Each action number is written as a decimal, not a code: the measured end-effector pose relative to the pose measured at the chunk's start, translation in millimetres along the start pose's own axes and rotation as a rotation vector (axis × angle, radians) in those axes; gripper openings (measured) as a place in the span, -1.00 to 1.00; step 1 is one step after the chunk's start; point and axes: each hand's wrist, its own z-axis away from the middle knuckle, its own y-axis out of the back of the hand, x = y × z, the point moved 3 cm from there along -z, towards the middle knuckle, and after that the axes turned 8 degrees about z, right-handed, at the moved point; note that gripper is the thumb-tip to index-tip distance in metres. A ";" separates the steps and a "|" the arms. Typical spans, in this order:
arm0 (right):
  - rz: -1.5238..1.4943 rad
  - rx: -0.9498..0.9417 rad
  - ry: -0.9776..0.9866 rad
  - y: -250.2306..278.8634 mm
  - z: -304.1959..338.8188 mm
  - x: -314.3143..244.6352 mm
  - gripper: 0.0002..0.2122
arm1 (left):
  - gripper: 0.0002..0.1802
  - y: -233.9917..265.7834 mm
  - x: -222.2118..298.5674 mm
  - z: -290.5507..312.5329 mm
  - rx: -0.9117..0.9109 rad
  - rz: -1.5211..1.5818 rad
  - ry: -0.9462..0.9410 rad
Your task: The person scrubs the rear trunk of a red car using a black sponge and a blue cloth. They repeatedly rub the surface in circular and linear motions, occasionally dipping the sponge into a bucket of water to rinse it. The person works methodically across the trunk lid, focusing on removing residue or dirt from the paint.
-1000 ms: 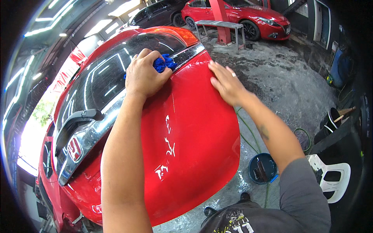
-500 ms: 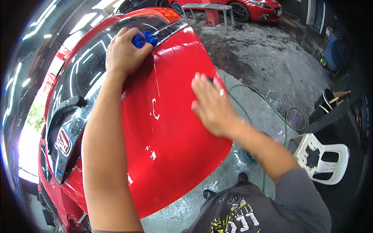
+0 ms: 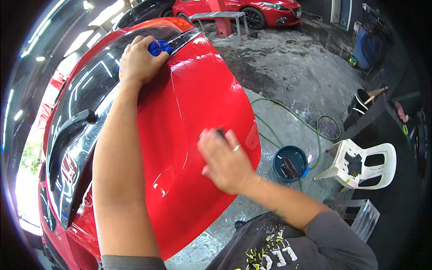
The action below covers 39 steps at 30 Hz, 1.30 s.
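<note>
workshop with a wet-looking, grey concrete floor (image 3: 279, 67); a red tailgate (image 3: 193, 103) of a car fills the middle, directly under both hands, and serves as landmark. left hand (image 3: 141, 63) at the tailgate's top edge, by the rear window (image 3: 90, 85), fingers curled round a blue cloth (image 3: 160, 47) that pokes out past the thumb side. right hand (image 3: 225, 162) over the tailgate's lower right part, palm down, fingers nearly straight and together, ring on one finger, slight blur. small dark piece (image 3: 220, 133) peeks out among its fingers; can't tell if gripped or just pressed flat. white glare patches on the tailgate, left of the right hand. black wiper (image 3: 74, 123) left of the tailgate. just right of the tailgate: dark blue bucket (image 3: 275, 164) on the floor with dark pieces in it, green hose (image 3: 330, 118) looping near. farther right of the tailgate: white plastic chair (image 3: 388, 166), black item (image 3: 353, 164) on its seat. beyond the tailgate's top: metal bench (image 3: 218, 15) by a red post (image 3: 221, 28), another red car (image 3: 274, 13) behind. blue drum (image 3: 364, 49) well apart, up and right of the tailgate.
</note>
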 end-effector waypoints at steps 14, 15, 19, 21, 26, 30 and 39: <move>0.004 0.011 -0.136 -10.7 -16.5 -1.4 -0.36 | -0.48 -5.7 -4.7 -2.9 -0.022 -0.017 -0.007; 0.062 0.015 -0.237 -6.7 -38.9 31.6 -0.37 | -0.52 -6.7 -6.3 0.0 0.011 0.001 -0.015; -0.197 -0.083 -0.308 4.1 -81.3 129.0 -0.43 | -0.52 -1.5 -3.9 -3.9 0.027 -0.008 -0.018; -0.249 -0.074 -0.202 3.5 -59.2 116.6 -0.42 | -0.51 0.8 -10.1 0.7 0.018 -0.018 -0.011; -0.048 -0.101 0.003 2.2 14.2 73.0 -0.37 | -0.51 -6.8 -6.3 2.9 0.051 -0.027 -0.032; -0.081 0.029 -0.044 -24.0 -93.6 123.2 -0.38 | -0.50 -10.0 -3.1 -1.3 0.009 -0.031 -0.007; -0.188 -0.168 0.046 -2.1 14.3 64.5 -0.31 | -0.50 -12.4 -5.1 1.8 0.064 -0.003 -0.028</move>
